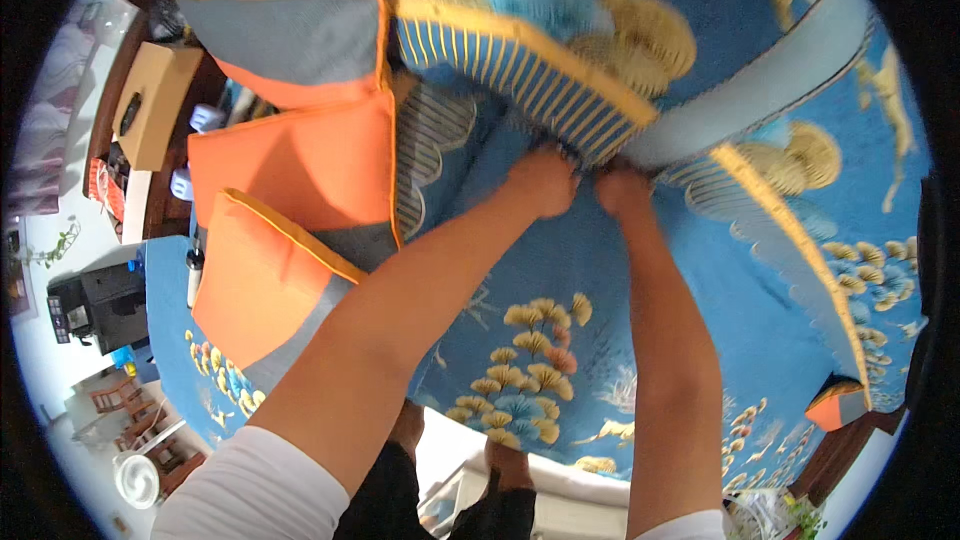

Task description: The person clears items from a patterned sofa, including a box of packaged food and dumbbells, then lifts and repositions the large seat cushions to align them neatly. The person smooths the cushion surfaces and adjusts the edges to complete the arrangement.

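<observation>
A blue patterned fabric cover (pixel 577 255) with gold and light-blue motifs spreads out before me. My left hand (pixel 546 178) is closed on the cover's fabric, beside a yellow-edged striped fold (pixel 517 75). Just to its right, my right hand (pixel 626 187) grips the fabric near a pale blue strip (pixel 765 82). Both fists are slightly blurred, and their fingertips are hidden. Left of my hands lie orange and grey cushions with orange piping: one at the top (pixel 292 37), one in the middle (pixel 300 165) and one lower down (pixel 262 277).
A cardboard box (pixel 157 105) stands on dark furniture at the upper left. A white fan (pixel 137 480) and wooden chairs (pixel 142 420) are at the lower left. Another orange and grey cushion (pixel 838 405) lies at the lower right, near a green plant (pixel 802 517).
</observation>
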{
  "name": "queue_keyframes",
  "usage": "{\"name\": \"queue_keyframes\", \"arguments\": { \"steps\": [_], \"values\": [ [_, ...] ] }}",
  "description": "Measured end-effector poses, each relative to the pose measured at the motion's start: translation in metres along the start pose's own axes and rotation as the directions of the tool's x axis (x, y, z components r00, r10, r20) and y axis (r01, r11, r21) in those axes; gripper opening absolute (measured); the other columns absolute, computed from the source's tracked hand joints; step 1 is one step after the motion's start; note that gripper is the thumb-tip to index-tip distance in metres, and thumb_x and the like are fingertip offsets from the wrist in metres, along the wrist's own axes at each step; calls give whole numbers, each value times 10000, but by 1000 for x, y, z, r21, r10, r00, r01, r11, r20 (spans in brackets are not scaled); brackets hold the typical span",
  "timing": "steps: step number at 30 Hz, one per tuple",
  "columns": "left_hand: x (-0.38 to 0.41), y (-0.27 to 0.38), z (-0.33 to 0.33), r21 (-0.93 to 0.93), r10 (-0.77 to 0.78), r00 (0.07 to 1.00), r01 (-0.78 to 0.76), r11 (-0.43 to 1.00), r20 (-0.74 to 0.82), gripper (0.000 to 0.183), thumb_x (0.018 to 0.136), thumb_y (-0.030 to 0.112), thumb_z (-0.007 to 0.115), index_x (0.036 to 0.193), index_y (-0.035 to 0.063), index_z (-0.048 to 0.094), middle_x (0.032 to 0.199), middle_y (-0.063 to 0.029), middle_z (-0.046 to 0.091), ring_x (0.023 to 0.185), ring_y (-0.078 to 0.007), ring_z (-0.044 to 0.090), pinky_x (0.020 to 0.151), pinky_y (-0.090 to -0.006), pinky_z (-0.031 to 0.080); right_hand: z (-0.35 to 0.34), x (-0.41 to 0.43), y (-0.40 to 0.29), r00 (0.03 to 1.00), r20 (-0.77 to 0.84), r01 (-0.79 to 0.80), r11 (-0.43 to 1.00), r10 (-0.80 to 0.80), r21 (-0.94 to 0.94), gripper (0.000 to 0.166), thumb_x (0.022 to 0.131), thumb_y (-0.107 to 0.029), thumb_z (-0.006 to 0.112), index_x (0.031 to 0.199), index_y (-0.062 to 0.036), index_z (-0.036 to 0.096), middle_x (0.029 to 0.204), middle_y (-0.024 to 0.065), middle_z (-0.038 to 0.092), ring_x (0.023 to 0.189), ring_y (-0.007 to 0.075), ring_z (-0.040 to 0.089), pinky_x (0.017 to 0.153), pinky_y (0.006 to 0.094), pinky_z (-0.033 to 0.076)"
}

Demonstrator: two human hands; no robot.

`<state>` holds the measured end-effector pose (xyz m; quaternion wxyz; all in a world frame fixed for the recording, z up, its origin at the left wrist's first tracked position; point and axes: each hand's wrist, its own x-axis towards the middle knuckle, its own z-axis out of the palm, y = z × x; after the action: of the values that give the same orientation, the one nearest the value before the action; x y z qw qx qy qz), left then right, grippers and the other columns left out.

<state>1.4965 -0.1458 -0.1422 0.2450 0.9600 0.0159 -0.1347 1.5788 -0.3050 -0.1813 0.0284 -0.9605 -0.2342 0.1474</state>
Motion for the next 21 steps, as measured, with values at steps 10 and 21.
{"name": "queue_keyframes", "arguments": {
  "steps": [10,21],
  "values": [
    [-112,-64,-79,-149,-114,949,72,986,-295,366,916,270,560,1154,7,646,1251,-253,577,1133,-410,569,965,-474,472,-258,-50,-80,828,-375,131,507,417,852,383,889,-332,715,705,-25,580,641,43,554,615,108,471,570,290,404],
    [-139,-93,-223,-111,-393,807,386,916,-440,514,867,264,623,1327,51,537,1501,-279,323,1325,-449,401,1088,-436,380,-354,-51,-43,750,-586,206,735,306,646,465,935,-363,633,703,21,510,594,97,490,576,210,420,571,376,393]
  ]
}}
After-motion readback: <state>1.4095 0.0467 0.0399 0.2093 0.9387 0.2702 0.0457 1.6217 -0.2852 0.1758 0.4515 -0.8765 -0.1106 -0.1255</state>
